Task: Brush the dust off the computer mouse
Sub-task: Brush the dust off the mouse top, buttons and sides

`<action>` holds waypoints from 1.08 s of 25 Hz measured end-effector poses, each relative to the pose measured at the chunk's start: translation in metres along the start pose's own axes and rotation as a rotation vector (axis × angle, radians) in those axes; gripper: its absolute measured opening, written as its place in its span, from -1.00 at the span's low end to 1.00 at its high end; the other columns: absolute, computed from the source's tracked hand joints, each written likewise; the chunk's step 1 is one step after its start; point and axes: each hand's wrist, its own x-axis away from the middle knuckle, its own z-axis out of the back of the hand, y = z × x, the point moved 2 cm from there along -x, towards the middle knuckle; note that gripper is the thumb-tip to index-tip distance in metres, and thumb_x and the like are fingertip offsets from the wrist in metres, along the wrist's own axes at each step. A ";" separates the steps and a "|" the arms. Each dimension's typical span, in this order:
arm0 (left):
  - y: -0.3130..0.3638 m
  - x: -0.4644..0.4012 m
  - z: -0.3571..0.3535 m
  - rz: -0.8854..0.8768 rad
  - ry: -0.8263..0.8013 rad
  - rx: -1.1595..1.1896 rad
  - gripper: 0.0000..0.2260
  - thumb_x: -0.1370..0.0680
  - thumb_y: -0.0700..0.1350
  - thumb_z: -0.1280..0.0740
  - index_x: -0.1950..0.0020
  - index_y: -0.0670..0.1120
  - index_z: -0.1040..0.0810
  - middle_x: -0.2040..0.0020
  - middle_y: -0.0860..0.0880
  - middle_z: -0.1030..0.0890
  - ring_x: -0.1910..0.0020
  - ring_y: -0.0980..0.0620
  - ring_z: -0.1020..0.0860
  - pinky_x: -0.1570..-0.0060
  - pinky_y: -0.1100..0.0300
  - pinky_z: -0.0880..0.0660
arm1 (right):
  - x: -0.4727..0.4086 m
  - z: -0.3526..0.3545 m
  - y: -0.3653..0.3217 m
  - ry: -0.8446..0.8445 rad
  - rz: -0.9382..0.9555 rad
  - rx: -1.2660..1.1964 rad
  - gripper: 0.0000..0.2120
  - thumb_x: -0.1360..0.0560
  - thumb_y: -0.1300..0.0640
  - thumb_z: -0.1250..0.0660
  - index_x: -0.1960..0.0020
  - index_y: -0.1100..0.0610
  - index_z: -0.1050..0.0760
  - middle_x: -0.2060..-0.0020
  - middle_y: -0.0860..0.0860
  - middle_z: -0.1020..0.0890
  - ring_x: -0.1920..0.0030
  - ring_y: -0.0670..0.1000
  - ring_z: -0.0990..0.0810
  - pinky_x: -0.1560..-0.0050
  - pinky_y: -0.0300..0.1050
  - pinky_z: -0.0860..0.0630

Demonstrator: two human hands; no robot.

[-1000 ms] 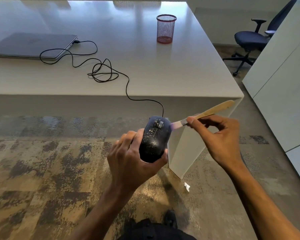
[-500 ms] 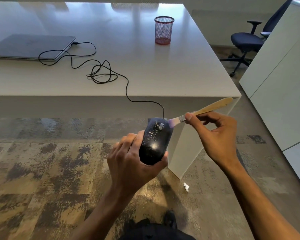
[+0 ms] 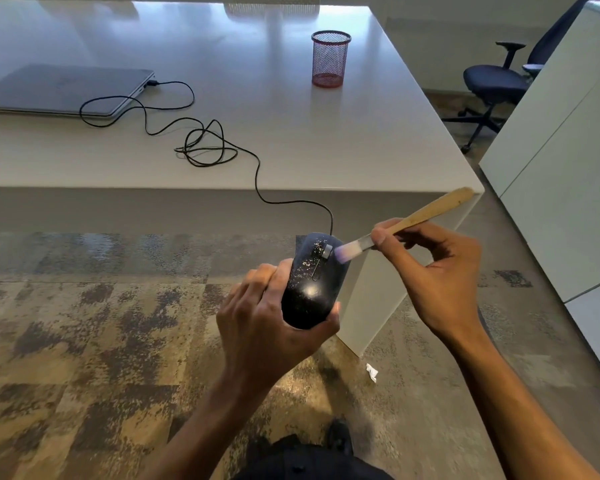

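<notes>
The left hand (image 3: 271,327) grips the dusty black mouse (image 3: 312,282) below the desk edge (image 3: 153,194); the right hand (image 3: 437,271) pinches a wooden brush (image 3: 406,220) — bristles touching the mouse beside its wheel.

You stand before the near edge of a wide pale table (image 3: 291,133), your left hand (image 3: 274,327) holding a black corded computer mouse (image 3: 312,282) off it, above the mottled carpet (image 3: 84,341). Your right hand (image 3: 440,271), to its right, sets a wooden-handled brush (image 3: 406,220) against the mouse's front. Its thin black cable (image 3: 205,143) runs back across the table to a closed grey laptop (image 3: 63,88) at far left. A red wire-mesh pen cup (image 3: 330,58) stands far right; a dark swivel office chair (image 3: 499,81) sits beyond the table's right side.
</notes>
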 end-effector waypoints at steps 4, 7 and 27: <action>0.002 -0.005 0.000 0.051 -0.031 0.001 -0.35 -0.34 0.34 -0.35 -0.14 -0.19 -0.57 0.13 -0.06 -0.59 0.25 0.01 -0.52 0.31 0.16 -0.51 | 0.015 -0.006 -0.011 -0.213 0.051 -0.096 -0.90 -0.43 0.08 -0.43 0.07 -0.07 -0.62 0.14 -0.29 -0.68 0.10 -0.20 -0.66 0.07 -0.41 -0.50; 0.004 -0.009 0.001 0.068 -0.043 0.008 -0.38 -0.35 0.34 -0.34 -0.11 -0.16 -0.57 0.16 -0.02 -0.56 0.29 0.07 -0.46 0.36 0.23 -0.44 | 0.013 -0.003 0.000 -0.183 0.021 -0.052 -0.90 -0.43 0.03 -0.43 0.07 -0.12 -0.61 0.15 -0.34 -0.67 0.10 -0.23 -0.65 0.07 -0.42 -0.49; 0.002 -0.009 -0.002 0.068 -0.064 -0.010 -0.36 -0.34 0.35 -0.37 -0.11 -0.18 -0.58 0.18 -0.04 -0.55 0.32 0.03 -0.48 0.37 0.23 -0.45 | 0.046 -0.003 -0.009 -0.039 0.095 -0.085 -0.86 -0.40 0.11 -0.49 0.06 0.01 -0.61 0.14 -0.29 -0.67 0.11 -0.17 -0.69 0.07 -0.30 -0.59</action>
